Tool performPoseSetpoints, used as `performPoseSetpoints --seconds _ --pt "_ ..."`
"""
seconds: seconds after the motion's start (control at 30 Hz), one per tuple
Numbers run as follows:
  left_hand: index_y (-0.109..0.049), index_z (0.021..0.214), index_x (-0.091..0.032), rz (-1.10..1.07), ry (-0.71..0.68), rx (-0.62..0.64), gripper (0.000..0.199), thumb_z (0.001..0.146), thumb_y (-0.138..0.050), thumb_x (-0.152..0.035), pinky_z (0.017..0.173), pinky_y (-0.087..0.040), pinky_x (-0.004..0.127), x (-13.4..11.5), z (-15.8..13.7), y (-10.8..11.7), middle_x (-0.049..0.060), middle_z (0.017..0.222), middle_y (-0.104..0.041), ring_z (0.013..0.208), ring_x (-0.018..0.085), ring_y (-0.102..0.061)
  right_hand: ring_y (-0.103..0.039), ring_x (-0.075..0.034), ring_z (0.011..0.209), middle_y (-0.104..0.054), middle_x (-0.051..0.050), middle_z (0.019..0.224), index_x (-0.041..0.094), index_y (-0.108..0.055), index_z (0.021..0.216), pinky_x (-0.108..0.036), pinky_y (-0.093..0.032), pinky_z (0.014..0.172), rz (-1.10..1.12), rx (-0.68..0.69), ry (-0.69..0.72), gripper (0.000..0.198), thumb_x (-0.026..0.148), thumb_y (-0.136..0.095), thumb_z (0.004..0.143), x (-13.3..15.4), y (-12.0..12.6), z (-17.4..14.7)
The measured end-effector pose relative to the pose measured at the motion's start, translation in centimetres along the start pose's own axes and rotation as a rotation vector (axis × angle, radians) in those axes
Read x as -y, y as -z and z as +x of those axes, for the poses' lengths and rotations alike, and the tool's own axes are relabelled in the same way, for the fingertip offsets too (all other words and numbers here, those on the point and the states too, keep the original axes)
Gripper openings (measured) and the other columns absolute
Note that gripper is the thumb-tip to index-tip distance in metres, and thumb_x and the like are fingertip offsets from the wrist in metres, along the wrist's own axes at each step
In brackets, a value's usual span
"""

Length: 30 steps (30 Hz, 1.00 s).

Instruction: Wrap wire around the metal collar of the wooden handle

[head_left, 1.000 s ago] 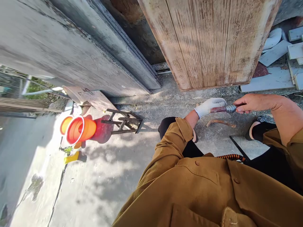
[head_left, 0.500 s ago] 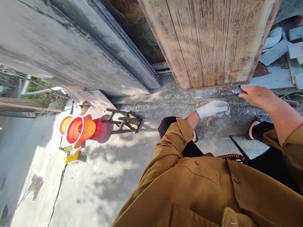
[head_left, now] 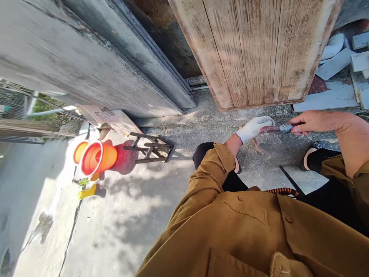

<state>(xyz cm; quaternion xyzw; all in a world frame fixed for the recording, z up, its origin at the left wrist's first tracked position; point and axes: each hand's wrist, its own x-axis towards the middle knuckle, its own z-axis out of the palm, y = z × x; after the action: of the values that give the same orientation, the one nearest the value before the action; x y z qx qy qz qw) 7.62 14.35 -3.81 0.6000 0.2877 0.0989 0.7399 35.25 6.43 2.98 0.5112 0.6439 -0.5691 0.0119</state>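
My right hand [head_left: 313, 122], bare, pinches one end of a short reddish-brown stick [head_left: 268, 129] with silvery wire [head_left: 285, 128] wound round it near my fingers. The stick lies level and points left. Its far end meets my left hand [head_left: 255, 128], which wears a white knit glove with the fingers curled. Whether the glove grips that end or only touches it, I cannot tell. Just below the glove a thin tan strip [head_left: 258, 146] sticks out, its upper end hidden by the hand.
A weathered wooden panel [head_left: 253, 54] stands ahead, with white boards [head_left: 328, 99] piled right of it. On the left are a dark wooden stool [head_left: 151, 148], an orange bucket [head_left: 108, 157] and a yellow object [head_left: 87, 191]. A black bar [head_left: 291, 180] shows between my legs.
My right hand has moved down and slightly left with the stick, bringing its end against my gloved hand. The left hand has shifted slightly up and left; the tan strip below it has turned.
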Motion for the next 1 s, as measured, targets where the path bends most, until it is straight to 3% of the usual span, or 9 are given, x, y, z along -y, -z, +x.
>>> performPoseSetpoints --seconds 0.17,0.23,0.33,0.43,0.53,0.63,0.73,0.93,1.0 --pt "-0.075 0.104 -0.015 -0.001 0.064 0.016 0.036 0.095 -0.085 -0.049 0.076 -0.052 0.027 -0.2 -0.5 -0.8 0.004 0.095 -0.075 0.08 0.011 -0.065 -0.053 -0.018 0.073 -0.064 -0.003 0.076 0.022 -0.071 0.085 -0.036 -0.041 0.072 0.185 -0.034 0.066 0.063 0.084 -0.079 0.087 0.6 -0.4 -0.5" --pt "-0.072 0.099 -0.014 0.0 0.063 0.034 0.034 0.101 -0.079 -0.047 0.071 -0.05 0.025 -0.8 -0.9 -1.3 0.004 0.093 -0.074 0.074 0.009 -0.062 -0.051 -0.016 0.07 -0.061 -0.002 0.074 0.022 -0.068 0.083 -0.035 -0.04 0.07 0.312 -0.136 0.129 0.064 0.085 -0.08 0.087 1.4 -0.7 -0.7" --pt "-0.068 0.092 -0.015 0.059 0.053 0.109 0.037 0.106 -0.074 -0.048 0.066 -0.046 0.023 -1.7 -1.4 -2.0 0.0 0.084 -0.067 0.069 0.008 -0.059 -0.047 -0.016 0.068 -0.059 -0.002 0.076 0.022 -0.066 0.092 -0.034 -0.038 0.068 0.537 -0.394 0.173 0.06 0.08 -0.081 0.088 2.6 -0.9 -0.4" --pt "-0.068 0.092 -0.015 0.101 0.036 0.192 0.039 0.106 -0.072 -0.051 0.067 -0.046 0.025 -2.5 -1.9 -2.3 0.0 0.082 -0.065 0.069 0.009 -0.059 -0.05 -0.019 0.071 -0.062 -0.006 0.082 0.024 -0.064 0.097 -0.036 -0.042 0.07 0.503 -0.672 -0.009 0.047 0.07 -0.072 0.096 2.8 -0.9 0.5" --pt "-0.068 0.094 -0.016 0.124 0.026 0.208 0.041 0.106 -0.071 -0.055 0.071 -0.047 0.026 -3.2 -2.2 -2.2 0.001 0.087 -0.067 0.069 0.009 -0.057 -0.059 -0.028 0.084 -0.069 -0.014 0.089 0.025 -0.06 0.091 -0.04 -0.043 0.077 0.011 -0.775 -0.325 0.037 0.06 -0.061 0.103 2.1 -0.5 1.1" --pt "-0.07 0.095 -0.016 0.215 0.032 0.176 0.042 0.103 -0.07 -0.057 0.077 -0.048 0.027 -3.6 -2.4 -1.7 0.002 0.09 -0.069 0.075 0.011 -0.057 -0.066 -0.035 0.098 -0.076 -0.021 0.104 0.024 -0.063 0.095 -0.042 -0.043 0.079 -0.343 -0.625 -0.478 0.036 0.057 -0.053 0.107 1.0 -0.1 1.4" --pt "-0.072 0.097 -0.016 0.293 0.007 0.122 0.037 0.104 -0.065 -0.052 0.082 -0.049 0.027 -3.7 -2.4 -1.2 0.002 0.094 -0.07 0.082 0.013 -0.059 -0.069 -0.034 0.097 -0.078 -0.02 0.109 0.024 -0.067 0.098 -0.04 -0.044 0.077 -0.442 -0.419 -0.497 0.037 0.057 -0.053 0.106 0.1 -0.2 1.7" --pt "-0.072 0.097 -0.015 0.374 0.012 -0.01 0.03 0.105 -0.062 -0.042 0.084 -0.051 0.028 -4.2 -2.3 -0.6 0.003 0.089 -0.071 0.08 0.013 -0.058 -0.066 -0.027 0.08 -0.076 -0.009 0.084 0.025 -0.07 0.085 -0.039 -0.048 0.075 -0.21 0.043 -0.171 0.045 0.068 -0.069 0.094 0.2 -1.4 1.4" --pt "-0.073 0.098 -0.014 0.373 -0.004 -0.043 0.028 0.104 -0.063 -0.04 0.087 -0.052 0.03 -4.4 -2.3 -0.3 0.004 0.092 -0.073 0.082 0.015 -0.06 -0.063 -0.025 0.077 -0.073 -0.007 0.083 0.025 -0.069 0.084 -0.039 -0.047 0.075 -0.126 0.113 -0.09 0.048 0.072 -0.069 0.093 0.6 -1.6 1.1"
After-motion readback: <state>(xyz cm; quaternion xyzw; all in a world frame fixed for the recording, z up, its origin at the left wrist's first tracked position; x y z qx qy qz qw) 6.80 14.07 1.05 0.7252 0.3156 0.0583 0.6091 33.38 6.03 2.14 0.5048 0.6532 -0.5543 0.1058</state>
